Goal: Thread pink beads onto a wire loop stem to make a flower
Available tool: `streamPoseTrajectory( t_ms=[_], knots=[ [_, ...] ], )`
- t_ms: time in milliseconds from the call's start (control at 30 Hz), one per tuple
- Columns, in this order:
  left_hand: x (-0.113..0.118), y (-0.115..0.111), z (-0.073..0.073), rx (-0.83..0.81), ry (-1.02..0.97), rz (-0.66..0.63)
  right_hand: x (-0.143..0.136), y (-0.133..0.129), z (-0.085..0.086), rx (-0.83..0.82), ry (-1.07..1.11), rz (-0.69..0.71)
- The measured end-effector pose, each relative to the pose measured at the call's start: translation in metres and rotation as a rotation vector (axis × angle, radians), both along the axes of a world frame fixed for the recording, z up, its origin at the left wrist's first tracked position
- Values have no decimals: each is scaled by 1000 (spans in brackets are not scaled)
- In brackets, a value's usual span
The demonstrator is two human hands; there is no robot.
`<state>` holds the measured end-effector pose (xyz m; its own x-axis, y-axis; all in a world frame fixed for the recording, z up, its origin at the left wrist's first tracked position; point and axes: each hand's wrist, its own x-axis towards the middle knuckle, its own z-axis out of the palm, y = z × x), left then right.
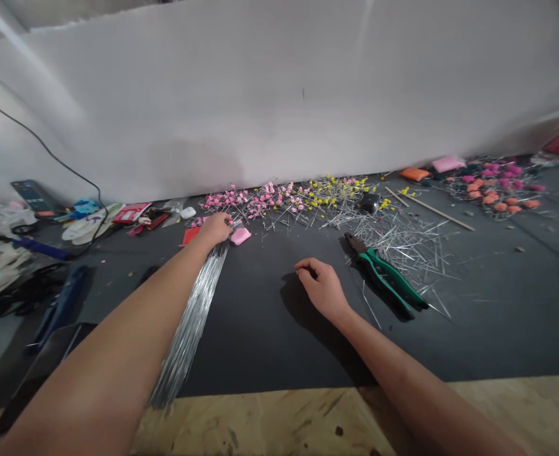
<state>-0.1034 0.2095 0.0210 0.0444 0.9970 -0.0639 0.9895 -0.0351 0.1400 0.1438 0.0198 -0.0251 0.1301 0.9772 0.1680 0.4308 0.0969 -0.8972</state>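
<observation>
My left hand (pixel 216 229) reaches to the far end of a long bundle of silvery wires (pixel 194 316), beside a small pink packet (pixel 240 235). Its fingers are curled closed, and what they hold is hidden. Over the dark mat, my right hand (pixel 323 288) has thumb and forefinger pinched together; anything between them is too small to make out. Green-handled pliers (pixel 388 275) lie to its right, partly on a scatter of short cut wires (pixel 402 244). Wires tipped with pink blobs (pixel 255 199) and yellow blobs (pixel 339 190) are heaped beyond both hands.
A grey-white wall (pixel 279 107) rises behind the mat. At right are wooden sticks (pixel 443 212), an orange packet (pixel 414 173) and orange-tipped wires (pixel 490 196). The left side holds a phone (pixel 33 197), a black cable (pixel 46 149) and a blue tool (pixel 61 304).
</observation>
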Motion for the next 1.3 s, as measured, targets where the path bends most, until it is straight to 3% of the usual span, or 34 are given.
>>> streamPoseTrajectory(
  t_ms=[333, 600, 967, 1300],
  knots=[
    [-4, -8, 3, 89, -49, 66, 0, -2, 2, 5, 16, 7],
    [-5, -12, 2, 67, -4, -104, 0, -2, 1, 2, 27, 3],
    [16, -15, 9, -145, -29, -144, 0, -2, 4, 6, 24, 5],
    [36, -40, 15, -118, -148, 70, 0, -2, 5, 6, 43, 2]
  ],
)
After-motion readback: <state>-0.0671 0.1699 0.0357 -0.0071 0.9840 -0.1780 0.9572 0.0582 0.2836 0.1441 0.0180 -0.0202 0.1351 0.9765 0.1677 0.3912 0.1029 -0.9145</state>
